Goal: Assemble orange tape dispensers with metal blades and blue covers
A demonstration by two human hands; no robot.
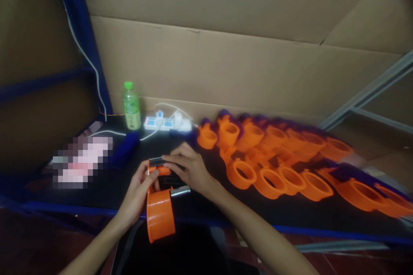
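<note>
An orange plastic part [160,215] with a round cup-like end hangs over the front edge of the black table, its ring end toward me. My left hand [141,187] grips its upper, narrower end, thumb on the near face. Across that end lies a dark strip [156,162], pinched between the fingers of my right hand [189,166]. A short silver metal piece [180,191] sticks out to the right beside the cup. What lies between both hands is partly hidden by the fingers.
Many similar orange parts [241,173] stand in rows along the right of the table [222,210]. At the back are a green-capped bottle [132,109] and a white power strip [167,123] with cables. A dark blue object [126,149] and a blurred-out patch are at left.
</note>
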